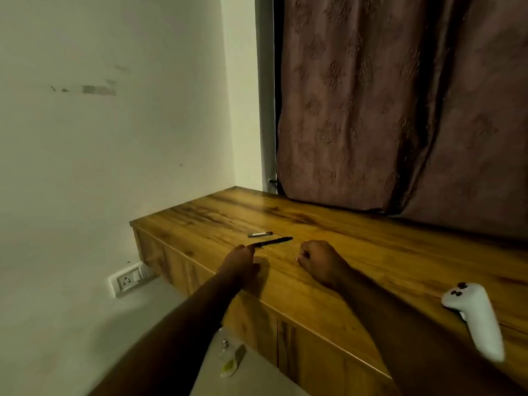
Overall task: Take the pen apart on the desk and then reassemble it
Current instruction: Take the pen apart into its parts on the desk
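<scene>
Left hand (239, 260) fingers (249, 247) on pen (274, 241) — desk (371, 252).

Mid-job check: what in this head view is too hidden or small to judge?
- Left hand fingertips at the pen: grip unclear, too small.
- Pen and the grey piece beside it: details too small.
- Right hand: curled, anything inside hidden.

The brown wood-grain bench (357, 252) is showing a smooth, faintly glossy top. The slim black pen body (274, 241) is looking matt, like plastic; the short grey cap piece (260, 234) is catching a dull metallic sheen. The white plastic controller (474, 315) is looking smooth. The mauve cloth curtain (400, 104) is showing embossed motifs.
</scene>
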The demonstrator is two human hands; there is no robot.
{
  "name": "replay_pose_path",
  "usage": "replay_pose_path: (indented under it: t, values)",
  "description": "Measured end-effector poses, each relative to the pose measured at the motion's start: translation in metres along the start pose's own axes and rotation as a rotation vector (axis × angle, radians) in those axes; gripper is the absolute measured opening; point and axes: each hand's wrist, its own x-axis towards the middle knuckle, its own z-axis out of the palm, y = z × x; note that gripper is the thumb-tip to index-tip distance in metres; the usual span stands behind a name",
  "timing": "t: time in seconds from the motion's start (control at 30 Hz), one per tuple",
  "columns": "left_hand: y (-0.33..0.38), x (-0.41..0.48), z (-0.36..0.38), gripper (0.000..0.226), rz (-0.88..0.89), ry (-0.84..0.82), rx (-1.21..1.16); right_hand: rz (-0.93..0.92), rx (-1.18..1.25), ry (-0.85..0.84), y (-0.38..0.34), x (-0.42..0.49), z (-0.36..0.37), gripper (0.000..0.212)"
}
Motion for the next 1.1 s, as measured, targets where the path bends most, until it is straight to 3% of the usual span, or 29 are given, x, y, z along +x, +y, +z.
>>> replay_pose_path:
  t: [0.13, 0.23, 0.3, 0.47, 0.7, 0.87, 1.1]
  values:
    - [-0.017, 0.022, 0.008, 0.036, -0.066, 0.014, -0.014, 0.123, 0.164, 0.075, 0.006, 0.022, 0.025, 0.013]
    - [-0.026, 0.039, 0.018, 0.055, -0.116, 0.06, -0.109, 0.153, 0.223, 0.107, 0.013, 0.046, 0.038, 0.003]
    - [-0.031, 0.052, 0.027, 0.069, -0.161, 0.13, -0.173, 0.148, 0.239, 0.119, 0.018, 0.064, 0.044, 0.015]
    - [-0.03, 0.07, 0.036, 0.07, -0.128, 0.242, -0.108, 0.152, -0.008, 0.083, 0.029, 0.105, 0.052, 0.034]
    - [-0.031, 0.077, 0.038, 0.055, 0.046, 0.195, 0.02, 0.107, -0.072, 0.065, 0.032, 0.12, 0.055, 0.009]
    - [-0.026, 0.072, 0.037, 0.058, 0.109, 0.255, 0.06, -0.004, 0.111, 0.01, 0.029, 0.106, 0.053, 0.004]
    - [-0.024, 0.068, 0.034, 0.035, 0.204, 0.333, -0.066, 0.012, 0.602, -0.021, 0.023, 0.1, 0.053, 0.01]
